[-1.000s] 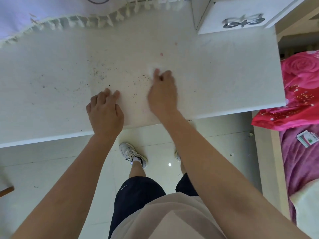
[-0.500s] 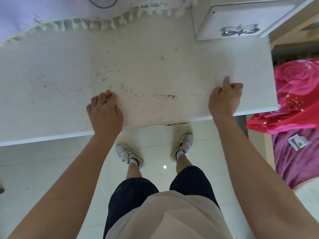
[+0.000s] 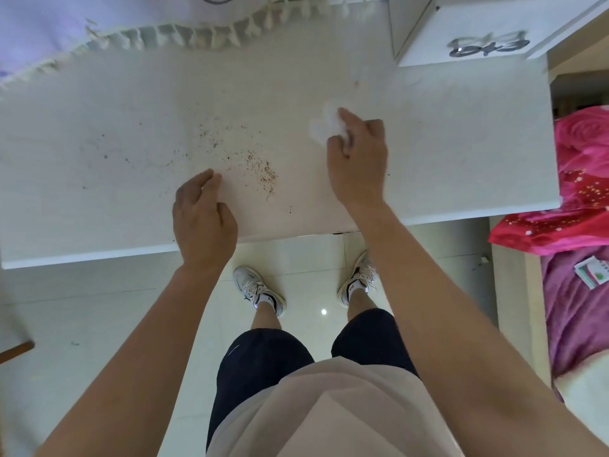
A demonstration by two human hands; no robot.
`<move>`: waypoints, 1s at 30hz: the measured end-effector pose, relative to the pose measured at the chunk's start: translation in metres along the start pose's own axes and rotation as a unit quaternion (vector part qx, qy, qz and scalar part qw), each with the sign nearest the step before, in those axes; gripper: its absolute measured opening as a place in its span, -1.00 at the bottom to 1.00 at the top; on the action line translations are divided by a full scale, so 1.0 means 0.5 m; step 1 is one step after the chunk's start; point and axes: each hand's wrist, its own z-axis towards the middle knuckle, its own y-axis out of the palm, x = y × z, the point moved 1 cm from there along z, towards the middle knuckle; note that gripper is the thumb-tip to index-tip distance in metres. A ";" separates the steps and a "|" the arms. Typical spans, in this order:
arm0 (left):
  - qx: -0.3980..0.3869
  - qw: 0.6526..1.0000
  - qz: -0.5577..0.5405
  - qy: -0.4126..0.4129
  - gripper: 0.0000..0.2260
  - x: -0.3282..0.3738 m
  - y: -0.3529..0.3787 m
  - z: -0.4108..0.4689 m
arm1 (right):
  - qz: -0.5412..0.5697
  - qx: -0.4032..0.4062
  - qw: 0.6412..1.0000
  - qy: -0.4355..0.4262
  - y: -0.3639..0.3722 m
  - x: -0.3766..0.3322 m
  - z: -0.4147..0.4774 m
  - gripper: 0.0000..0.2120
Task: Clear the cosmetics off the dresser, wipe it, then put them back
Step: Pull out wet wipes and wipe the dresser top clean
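The white dresser top (image 3: 461, 159) spans the view, with no cosmetics on it. Brown crumbs (image 3: 263, 171) lie in a small heap near its front middle, with finer specks scattered to the left. My right hand (image 3: 357, 156) presses a crumpled white tissue (image 3: 324, 127) onto the top, right of the crumbs. My left hand (image 3: 202, 219) rests at the front edge, fingers loosely curled and holding nothing, just left of the heap.
A white drawer unit (image 3: 468, 31) with a silver handle stands at the back right. A fringed pale cloth (image 3: 184, 34) lies along the back. A bed with a pink floral quilt (image 3: 583, 179) is at the right. My feet stand on white floor tiles (image 3: 99, 308).
My right hand has swept from the dresser's right front edge back to the middle with the tissue. The crumbs are gathered into a tighter heap. My left hand has lifted its fingers slightly.
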 end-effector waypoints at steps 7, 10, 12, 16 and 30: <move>0.048 0.996 0.037 -0.058 -0.56 -0.025 0.009 -0.049 | -0.178 0.057 0.982 0.019 -0.078 0.169 -0.098 -0.56; 0.036 0.995 0.014 -0.091 -0.65 -0.033 0.011 -0.046 | -0.183 -0.007 0.979 -0.088 0.003 0.112 -0.141 -0.58; 0.028 0.996 0.011 -0.086 -0.67 -0.037 0.008 -0.043 | -0.196 -0.069 0.968 -0.144 0.056 0.052 -0.151 -0.58; 0.038 0.996 0.018 -0.078 -0.67 -0.051 -0.005 -0.035 | -0.172 -0.110 0.960 -0.192 0.099 -0.015 -0.120 -0.66; 0.078 0.992 0.026 -0.098 -0.75 -0.071 0.028 -0.039 | -0.213 0.035 0.969 -0.117 -0.048 0.171 -0.191 -0.78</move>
